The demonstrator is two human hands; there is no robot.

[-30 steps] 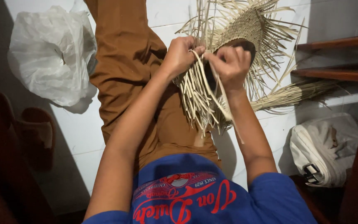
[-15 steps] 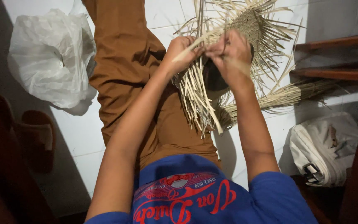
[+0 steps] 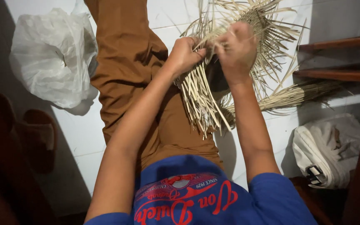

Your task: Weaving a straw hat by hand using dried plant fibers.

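left hand [image 3: 185, 54] pinches straw strands at the near edge of the half-woven straw piece [image 3: 263, 37] | right hand [image 3: 237, 49] closed on strands just beside it | piece lies over the lap, beyond both hands, loose ends [image 3: 201, 104] trailing toward the body | hands equally near

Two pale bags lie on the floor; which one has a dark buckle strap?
The cloth bag on the person's right side, beside the dark wooden furniture. It shows a dark strap with a buckle at its lower edge. The other, a crumpled translucent plastic bag beside the left leg, has none.
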